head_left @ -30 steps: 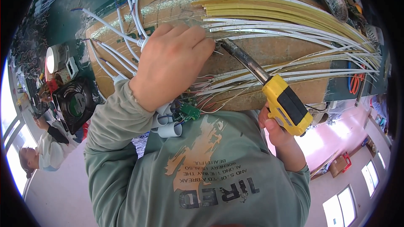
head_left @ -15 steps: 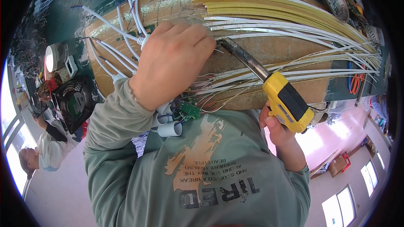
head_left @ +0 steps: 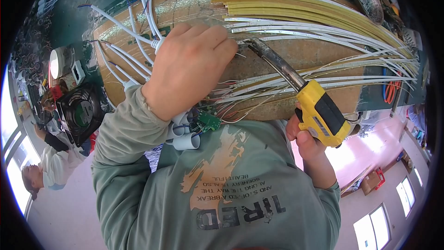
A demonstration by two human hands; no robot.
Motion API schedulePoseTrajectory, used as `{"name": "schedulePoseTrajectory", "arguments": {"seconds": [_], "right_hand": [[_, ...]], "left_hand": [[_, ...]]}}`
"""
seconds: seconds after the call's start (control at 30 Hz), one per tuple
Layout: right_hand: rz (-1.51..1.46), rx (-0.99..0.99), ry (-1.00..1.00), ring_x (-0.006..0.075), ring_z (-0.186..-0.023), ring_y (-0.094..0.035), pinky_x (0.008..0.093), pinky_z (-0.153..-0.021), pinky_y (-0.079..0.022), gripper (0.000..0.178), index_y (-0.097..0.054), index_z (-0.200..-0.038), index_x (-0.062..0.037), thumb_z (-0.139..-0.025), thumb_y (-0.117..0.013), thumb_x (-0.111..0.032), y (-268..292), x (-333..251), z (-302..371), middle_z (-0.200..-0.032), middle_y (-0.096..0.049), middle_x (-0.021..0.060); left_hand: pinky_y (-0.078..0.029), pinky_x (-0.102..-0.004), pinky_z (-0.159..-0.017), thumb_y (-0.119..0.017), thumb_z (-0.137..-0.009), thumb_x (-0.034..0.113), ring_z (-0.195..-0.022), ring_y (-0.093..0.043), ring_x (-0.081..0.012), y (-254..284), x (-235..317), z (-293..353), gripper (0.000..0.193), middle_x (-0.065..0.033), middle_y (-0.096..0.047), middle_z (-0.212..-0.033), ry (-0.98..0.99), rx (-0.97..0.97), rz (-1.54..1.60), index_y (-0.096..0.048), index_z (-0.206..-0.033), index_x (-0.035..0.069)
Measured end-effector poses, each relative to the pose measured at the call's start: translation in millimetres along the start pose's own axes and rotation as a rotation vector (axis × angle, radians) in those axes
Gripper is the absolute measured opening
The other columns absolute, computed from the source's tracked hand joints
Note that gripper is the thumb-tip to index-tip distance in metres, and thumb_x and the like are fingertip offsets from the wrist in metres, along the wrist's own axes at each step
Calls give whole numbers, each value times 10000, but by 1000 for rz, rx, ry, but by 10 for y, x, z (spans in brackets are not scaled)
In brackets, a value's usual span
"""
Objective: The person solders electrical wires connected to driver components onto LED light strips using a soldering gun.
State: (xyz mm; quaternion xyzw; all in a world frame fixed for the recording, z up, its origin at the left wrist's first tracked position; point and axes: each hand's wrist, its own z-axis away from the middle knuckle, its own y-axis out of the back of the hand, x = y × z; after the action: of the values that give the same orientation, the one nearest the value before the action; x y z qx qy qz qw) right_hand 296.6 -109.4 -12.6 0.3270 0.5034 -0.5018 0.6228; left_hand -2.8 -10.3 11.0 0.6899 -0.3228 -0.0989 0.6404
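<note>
My right hand [head_left: 309, 140] grips a yellow and black soldering gun [head_left: 323, 113]. Its dark metal barrel slants up and left, and the bent tip is just right of my left hand [head_left: 189, 69], by the end of a white LED strip [head_left: 282, 38]. My left hand is closed, its back toward me; the fingertips and what they pinch are hidden. Below its wrist are a small green circuit board [head_left: 208, 121] with thin wires and white round caps [head_left: 186, 142]. White cables [head_left: 121, 27] fan out to the left of that hand.
A brown board [head_left: 319, 58] covers part of the green table. Yellow and white LED strips [head_left: 291, 10] lie across its far right side. A black fan [head_left: 79, 113] and a round white-lidded jar [head_left: 58, 64] stand at left. Another person [head_left: 55, 159] sits at the far left.
The soldering gun and my right hand have shifted slightly right and down, and the tip has drawn a little away from my left hand. My left hand stays in place.
</note>
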Motion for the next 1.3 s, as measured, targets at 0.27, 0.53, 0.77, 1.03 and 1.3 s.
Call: {"name": "schedulePoseTrajectory", "arguments": {"seconds": [0.27, 0.53, 0.77, 1.03, 1.3], "right_hand": [[18, 10, -2, 111, -545, -464, 253, -496, -394, 702, -446, -1308, 38, -857, -749, -406, 13, -12, -2, -674, -499, 25], [-50, -17, -22, 142, -613, -539, 288, -538, -410, 191, -606, -865, -46, -876, -710, -207, 35, -59, -6, -703, -573, 21], [-29, -30, -22, 138, -632, -542, 288, -550, -410, 173, -607, -883, -47, -875, -709, -186, 48, -47, -3, -714, -573, 16], [-50, -23, -42, 138, -661, -548, 283, -573, -419, 139, -609, -919, -49, -872, -696, -147, 33, -41, 5, -753, -580, 15], [22, -15, -26, 143, -695, -556, 293, -599, -433, 135, -615, -963, -44, -871, -678, -120, 33, -27, 11, -781, -588, 20]], "left_hand": [[-468, -362, -712, -676, -710, 58, -798, -595, -242, 2, 5, -6, 227, -40, -580, -880, 2, 1, 3, -646, -934, 78], [-466, -364, -718, -675, -708, 62, -810, -594, -243, 11, 8, -9, 232, -38, -575, -876, 11, -19, 1, -643, -936, 82], [-466, -365, -720, -675, -709, 64, -811, -593, -244, 8, 7, -10, 230, -38, -577, -878, 9, -11, 6, -642, -936, 83], [-466, -366, -719, -675, -721, 66, -807, -593, -245, 11, 3, -6, 219, -39, -575, -875, 13, -3, 13, -643, -937, 84], [-465, -366, -710, -671, -722, 62, -797, -591, -247, 9, 3, -12, 211, -42, -570, -863, 12, -5, 11, -640, -930, 82]]}}
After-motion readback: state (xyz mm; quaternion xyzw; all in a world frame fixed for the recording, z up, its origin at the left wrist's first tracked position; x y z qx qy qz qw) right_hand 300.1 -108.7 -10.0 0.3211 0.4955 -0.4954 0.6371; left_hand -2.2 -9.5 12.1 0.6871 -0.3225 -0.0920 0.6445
